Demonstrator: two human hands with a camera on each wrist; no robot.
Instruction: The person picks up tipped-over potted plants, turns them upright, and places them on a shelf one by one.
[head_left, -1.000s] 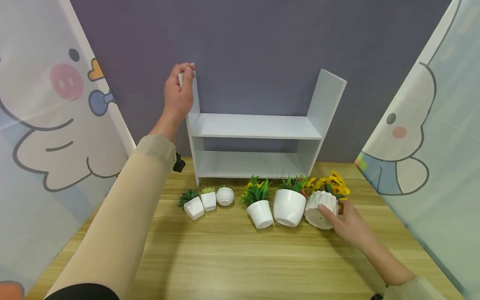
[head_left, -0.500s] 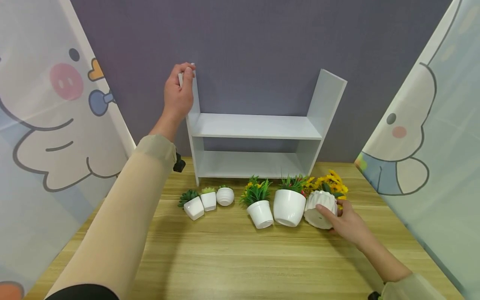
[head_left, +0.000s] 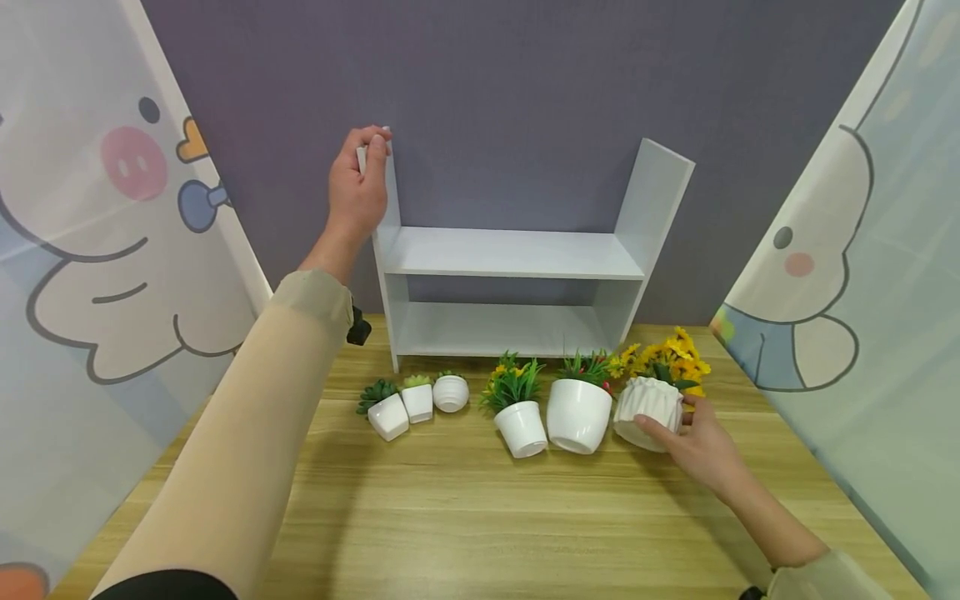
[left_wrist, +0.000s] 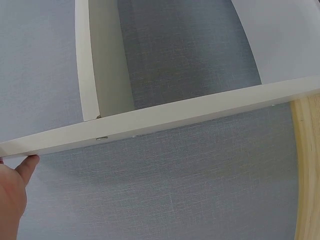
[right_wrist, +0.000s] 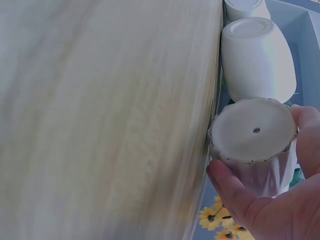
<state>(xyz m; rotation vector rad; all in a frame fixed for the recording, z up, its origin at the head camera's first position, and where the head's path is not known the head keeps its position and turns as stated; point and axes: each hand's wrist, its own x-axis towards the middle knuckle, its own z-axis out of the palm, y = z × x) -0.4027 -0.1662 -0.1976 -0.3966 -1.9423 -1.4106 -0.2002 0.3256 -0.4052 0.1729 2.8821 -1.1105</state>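
Probably brittle, the pot [head_left: 647,408] suits the right hand [head_left: 707,450] pinching its sides, while the left hand [head_left: 355,193] grips the shelf [head_left: 513,252].

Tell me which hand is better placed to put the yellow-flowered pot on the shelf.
Likely the right hand, since it grips the yellow-flowered pot; the left hand, farther off, holds the left side panel of the shelf.

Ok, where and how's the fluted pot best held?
Probably by its sides, from the right: the fluted pot tips its base toward you, its yellow flowers fill the far end, and the big smooth pot sits close on its left. The right hand holds it from there.
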